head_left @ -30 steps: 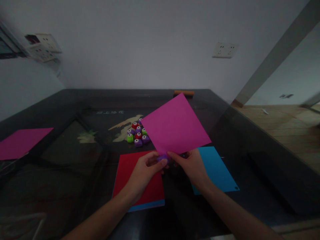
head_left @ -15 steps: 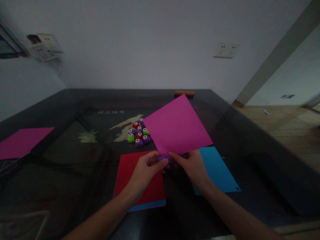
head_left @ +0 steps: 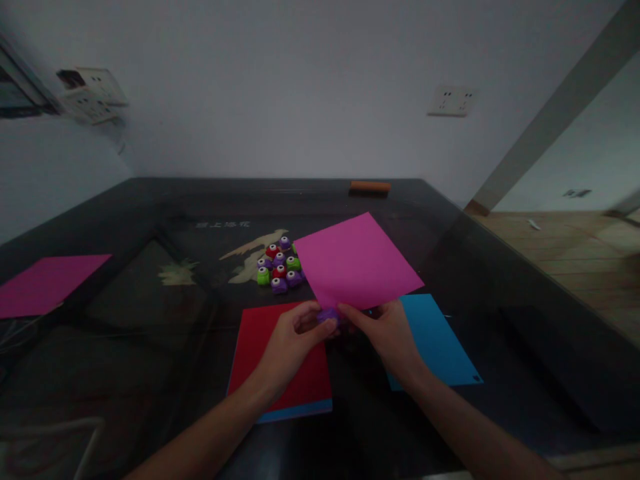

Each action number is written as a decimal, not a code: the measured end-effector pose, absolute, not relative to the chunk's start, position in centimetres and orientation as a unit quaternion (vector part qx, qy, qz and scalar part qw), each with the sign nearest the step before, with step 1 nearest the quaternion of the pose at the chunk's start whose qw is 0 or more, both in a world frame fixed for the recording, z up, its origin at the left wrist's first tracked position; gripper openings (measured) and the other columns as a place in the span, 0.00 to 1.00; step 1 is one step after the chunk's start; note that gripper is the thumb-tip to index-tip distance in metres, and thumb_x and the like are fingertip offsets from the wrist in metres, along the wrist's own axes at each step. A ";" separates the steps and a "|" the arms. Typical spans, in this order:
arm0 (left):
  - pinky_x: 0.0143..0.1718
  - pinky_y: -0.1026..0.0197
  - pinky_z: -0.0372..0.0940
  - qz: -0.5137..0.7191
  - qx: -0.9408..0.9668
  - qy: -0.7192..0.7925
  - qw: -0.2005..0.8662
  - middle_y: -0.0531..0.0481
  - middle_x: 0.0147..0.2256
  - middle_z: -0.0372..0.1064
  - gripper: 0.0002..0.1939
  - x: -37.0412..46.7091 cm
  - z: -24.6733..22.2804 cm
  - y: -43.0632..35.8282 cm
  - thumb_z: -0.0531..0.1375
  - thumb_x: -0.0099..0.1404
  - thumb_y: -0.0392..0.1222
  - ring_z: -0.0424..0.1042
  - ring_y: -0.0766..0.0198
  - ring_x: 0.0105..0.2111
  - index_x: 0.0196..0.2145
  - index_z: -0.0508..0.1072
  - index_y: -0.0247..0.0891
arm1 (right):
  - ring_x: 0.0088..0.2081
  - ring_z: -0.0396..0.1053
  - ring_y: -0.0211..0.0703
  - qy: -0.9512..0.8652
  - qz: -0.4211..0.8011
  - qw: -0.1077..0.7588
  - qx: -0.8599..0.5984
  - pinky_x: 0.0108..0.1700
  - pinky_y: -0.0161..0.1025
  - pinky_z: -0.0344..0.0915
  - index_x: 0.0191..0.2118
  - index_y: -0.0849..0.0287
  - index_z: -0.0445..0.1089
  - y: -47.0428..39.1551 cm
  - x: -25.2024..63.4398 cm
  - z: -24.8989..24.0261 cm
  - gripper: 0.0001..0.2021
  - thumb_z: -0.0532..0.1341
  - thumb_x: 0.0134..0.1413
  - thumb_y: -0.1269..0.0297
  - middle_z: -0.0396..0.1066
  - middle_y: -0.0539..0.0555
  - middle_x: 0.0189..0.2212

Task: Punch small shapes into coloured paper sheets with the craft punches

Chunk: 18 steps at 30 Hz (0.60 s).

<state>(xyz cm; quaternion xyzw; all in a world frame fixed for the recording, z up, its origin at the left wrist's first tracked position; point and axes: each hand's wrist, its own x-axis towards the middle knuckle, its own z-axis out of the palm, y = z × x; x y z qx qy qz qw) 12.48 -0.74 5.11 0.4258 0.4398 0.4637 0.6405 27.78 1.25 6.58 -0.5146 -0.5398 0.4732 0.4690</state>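
Above the near middle of the dark desk (head_left: 360, 427), two bare hands meet at the near corner of one raised pink sheet (head_left: 357, 263). The left hand (head_left: 295, 333) is closed on one purple piece (head_left: 327, 316), its thumb lying over the near side; the fingers cover much of the piece. The right hand (head_left: 385, 333) pinches the sheet just beside it, thumb and finger together on the paper, the other fingers mostly out of sight beneath. How far the corner sits inside the piece cannot be told.

Beyond the left hand stands a cluster of small one-eyed pieces, nine plain to count: five purple ones (head_left: 279, 287), two red ones (head_left: 279, 273) and two green ones (head_left: 263, 277). A green sliver (head_left: 295, 248) shows at the edge of the pink sheet, the rest hidden behind it.

Under the left hand and forearm lies one stack with a red top sheet (head_left: 253, 333) and a blue edge peeping out; its sheets cannot be counted. One blue sheet (head_left: 440, 347) lies partly under the right hand and wrist, a small dark mark at its near right corner, too small to read surely. A second pink sheet, the far-left one (head_left: 50, 287), is cut off by the picture's border. One orange-brown roll (head_left: 370, 187) lies near the far edge, and one black flat shape (head_left: 555, 363) at the right is hard to make out.
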 end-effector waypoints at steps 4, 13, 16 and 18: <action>0.45 0.55 0.66 0.470 0.428 0.421 0.647 0.46 0.40 0.75 0.14 12.5 5.3 -0.8 0.66 0.54 0.42 0.74 0.57 0.40 0.39 0.73 0.36 | 0.24 0.72 0.44 -0.538 0.475 0.472 -0.513 0.26 0.38 0.66 0.25 0.61 0.72 1.1 27.7 6.6 0.08 0.66 0.41 0.62 0.75 0.54 0.23; 0.44 0.57 0.67 0.475 0.468 0.389 0.636 0.46 0.43 0.74 0.13 12.5 5.2 -0.9 0.63 0.58 0.40 0.73 0.58 0.41 0.42 0.72 0.36 | 0.26 0.73 0.46 -0.527 0.478 0.491 -0.503 0.27 0.39 0.69 0.25 0.60 0.71 0.9 27.5 6.7 0.07 0.66 0.40 0.62 0.76 0.54 0.25; 0.42 0.58 0.67 0.480 0.481 0.391 0.621 0.45 0.41 0.74 0.12 12.4 5.0 -0.9 0.63 0.58 0.41 0.73 0.59 0.39 0.41 0.73 0.36 | 0.27 0.73 0.46 -0.528 0.470 0.504 -0.496 0.28 0.39 0.69 0.27 0.60 0.72 0.9 27.5 6.3 0.08 0.67 0.40 0.62 0.76 0.55 0.25; 0.42 0.58 0.67 0.484 0.487 0.385 0.616 0.46 0.41 0.74 0.13 12.4 4.9 -0.8 0.63 0.58 0.41 0.73 0.59 0.38 0.41 0.73 0.36 | 0.29 0.74 0.46 -0.530 0.467 0.510 -0.491 0.29 0.39 0.70 0.28 0.60 0.72 0.9 27.5 6.1 0.08 0.67 0.41 0.62 0.76 0.55 0.27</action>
